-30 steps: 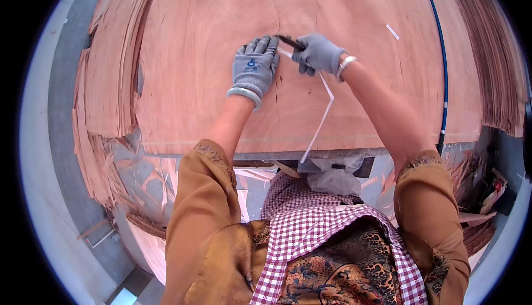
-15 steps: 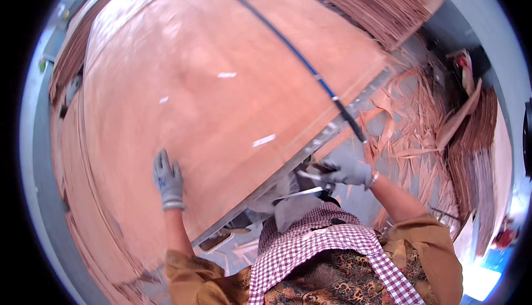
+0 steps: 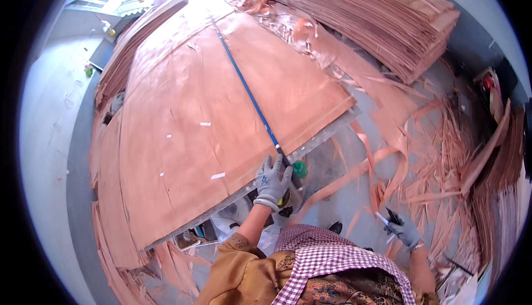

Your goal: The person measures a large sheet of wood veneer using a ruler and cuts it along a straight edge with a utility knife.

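Left hand [image 3: 270, 183], six o'clock, fingers apart at blue pole [image 3: 253, 101] — grip unclear; right hand [image 3: 407, 233], four o'clock, clamped on dark tool [image 3: 394, 216], perhaps freeing the left.

On my remote feed, glare at eleven o'clock bleaches the far end of the wood veneer sheet [image 3: 177, 100]. Light dims toward three o'clock, over the brown veneer stack [image 3: 501, 150]. Fisheye distortion bows the pale wall [image 3: 50, 116] at nine; black vignetting fills the corners.
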### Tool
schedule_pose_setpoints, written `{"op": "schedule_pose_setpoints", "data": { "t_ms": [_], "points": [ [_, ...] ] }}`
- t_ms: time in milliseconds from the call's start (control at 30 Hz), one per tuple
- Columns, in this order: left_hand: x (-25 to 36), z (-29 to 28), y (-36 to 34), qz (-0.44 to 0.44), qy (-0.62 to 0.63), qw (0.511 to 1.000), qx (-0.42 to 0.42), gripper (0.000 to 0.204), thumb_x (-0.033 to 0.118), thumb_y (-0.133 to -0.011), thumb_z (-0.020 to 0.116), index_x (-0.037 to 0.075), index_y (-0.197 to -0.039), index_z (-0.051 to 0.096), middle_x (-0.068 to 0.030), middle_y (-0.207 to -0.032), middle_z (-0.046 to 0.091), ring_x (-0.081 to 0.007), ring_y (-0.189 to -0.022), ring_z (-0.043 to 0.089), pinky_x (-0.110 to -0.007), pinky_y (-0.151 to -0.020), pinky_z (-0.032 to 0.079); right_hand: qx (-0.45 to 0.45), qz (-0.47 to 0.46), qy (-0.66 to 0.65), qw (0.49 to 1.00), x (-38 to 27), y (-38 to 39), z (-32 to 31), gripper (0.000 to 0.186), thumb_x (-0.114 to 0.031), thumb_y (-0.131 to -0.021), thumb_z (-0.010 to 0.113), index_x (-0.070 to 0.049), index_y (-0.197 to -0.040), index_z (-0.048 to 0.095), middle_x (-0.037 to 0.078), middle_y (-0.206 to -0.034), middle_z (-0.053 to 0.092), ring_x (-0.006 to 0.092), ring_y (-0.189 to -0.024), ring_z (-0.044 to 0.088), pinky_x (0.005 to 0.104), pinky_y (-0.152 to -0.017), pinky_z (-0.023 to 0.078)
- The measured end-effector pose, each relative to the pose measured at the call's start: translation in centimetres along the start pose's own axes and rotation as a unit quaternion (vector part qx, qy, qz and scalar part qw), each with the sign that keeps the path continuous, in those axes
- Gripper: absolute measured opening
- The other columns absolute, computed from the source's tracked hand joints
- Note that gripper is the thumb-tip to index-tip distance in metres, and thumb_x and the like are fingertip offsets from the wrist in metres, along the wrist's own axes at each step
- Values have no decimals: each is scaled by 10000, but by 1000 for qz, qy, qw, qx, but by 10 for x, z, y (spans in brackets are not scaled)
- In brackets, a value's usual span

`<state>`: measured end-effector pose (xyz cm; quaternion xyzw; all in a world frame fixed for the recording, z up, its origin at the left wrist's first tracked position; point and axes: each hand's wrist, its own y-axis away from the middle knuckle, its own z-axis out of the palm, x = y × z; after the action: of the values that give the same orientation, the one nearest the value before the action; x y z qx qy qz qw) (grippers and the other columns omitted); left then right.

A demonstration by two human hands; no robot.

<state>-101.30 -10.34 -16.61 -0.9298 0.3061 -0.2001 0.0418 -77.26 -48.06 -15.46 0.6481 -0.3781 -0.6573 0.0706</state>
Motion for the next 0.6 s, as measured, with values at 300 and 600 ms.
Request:
{"op": "schedule_pose_setpoints", "data": {
  "t_ms": [300, 600],
  "points": [
    [53, -3, -26, -117, -104, 984, -91, 619, 486, -780, 581, 188, -1312, 469, -291, -1178, 487, -435, -1073, 485, -514, -893, 377, -76, -84, 74, 991, -80, -100, -69, 241, -168, -866, 584, 7, -1031, 572, 44, -803, 624, 100, -667, 574, 245, -612, 474],
    [80, 23, -77, -287, -38, 953, -92, 398, 136, -731, 590, 133, -1126, 546, -228, -1001, 536, -392, -940, 566, -443, -800, 470, -181, -153, 144, 961, -167, -245, -144, 245, -98, -875, 600, 5, -1093, 555, 38, -846, 632, 88, -705, 575, 232, -633, 475]
  ]
}}
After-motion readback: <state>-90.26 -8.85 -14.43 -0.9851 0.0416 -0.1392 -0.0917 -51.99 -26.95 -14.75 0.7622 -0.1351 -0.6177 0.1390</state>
